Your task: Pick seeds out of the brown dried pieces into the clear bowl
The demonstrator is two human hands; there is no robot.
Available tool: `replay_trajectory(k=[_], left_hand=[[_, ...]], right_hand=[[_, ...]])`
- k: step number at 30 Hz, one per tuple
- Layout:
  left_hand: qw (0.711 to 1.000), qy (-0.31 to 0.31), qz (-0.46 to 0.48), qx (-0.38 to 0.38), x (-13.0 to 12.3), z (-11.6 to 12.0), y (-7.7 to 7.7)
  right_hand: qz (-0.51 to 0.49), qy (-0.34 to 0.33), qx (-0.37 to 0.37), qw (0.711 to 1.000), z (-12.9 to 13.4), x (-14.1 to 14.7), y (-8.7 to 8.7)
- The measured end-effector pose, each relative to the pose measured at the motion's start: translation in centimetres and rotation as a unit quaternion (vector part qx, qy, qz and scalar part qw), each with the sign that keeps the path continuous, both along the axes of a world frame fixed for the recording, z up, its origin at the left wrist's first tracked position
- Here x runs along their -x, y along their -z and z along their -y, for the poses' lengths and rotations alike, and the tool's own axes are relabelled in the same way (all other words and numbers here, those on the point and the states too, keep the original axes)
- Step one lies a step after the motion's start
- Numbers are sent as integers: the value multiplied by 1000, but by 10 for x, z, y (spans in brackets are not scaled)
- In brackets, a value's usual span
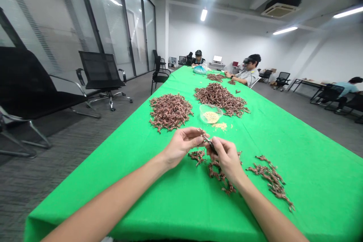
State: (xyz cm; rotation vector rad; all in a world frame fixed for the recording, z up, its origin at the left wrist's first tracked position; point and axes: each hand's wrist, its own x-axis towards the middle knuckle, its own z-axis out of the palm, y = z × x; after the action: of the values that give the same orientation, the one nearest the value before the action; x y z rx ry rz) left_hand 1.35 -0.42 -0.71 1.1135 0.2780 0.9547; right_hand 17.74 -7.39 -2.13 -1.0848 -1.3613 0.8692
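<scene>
My left hand (183,144) pinches a small brown, twisted piece with pale tips (202,133). Closed around a slim dark-handled tool with a metal tip (210,143), my right hand (227,155) brings that tip against the piece; the tool's exact kind is too small to make out. Beneath and beside my hands lie loose brown pieces (217,172), partly hidden by my right hand. More of them form a strip (270,177) to the right. Just beyond my hands stands a clear plastic bowl (202,112) holding pale yellow bits (211,117), with some spilled beside it (220,126).
Two large heaps of brown pieces, left (171,111) and right (221,99), lie on the green tablecloth (136,181). Farther off are a smaller heap (215,78) and a blue bag (200,69). Co-workers sit at the far end and right side. Office chairs (99,72) stand left.
</scene>
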Motion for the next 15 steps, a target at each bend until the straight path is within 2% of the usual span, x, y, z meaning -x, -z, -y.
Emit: replay_trajectory(k=[15], left_hand=[[999,8,-17,-31,2,-2,0]], right_hand=[[-14,-9,5,1000,1,-1,1]])
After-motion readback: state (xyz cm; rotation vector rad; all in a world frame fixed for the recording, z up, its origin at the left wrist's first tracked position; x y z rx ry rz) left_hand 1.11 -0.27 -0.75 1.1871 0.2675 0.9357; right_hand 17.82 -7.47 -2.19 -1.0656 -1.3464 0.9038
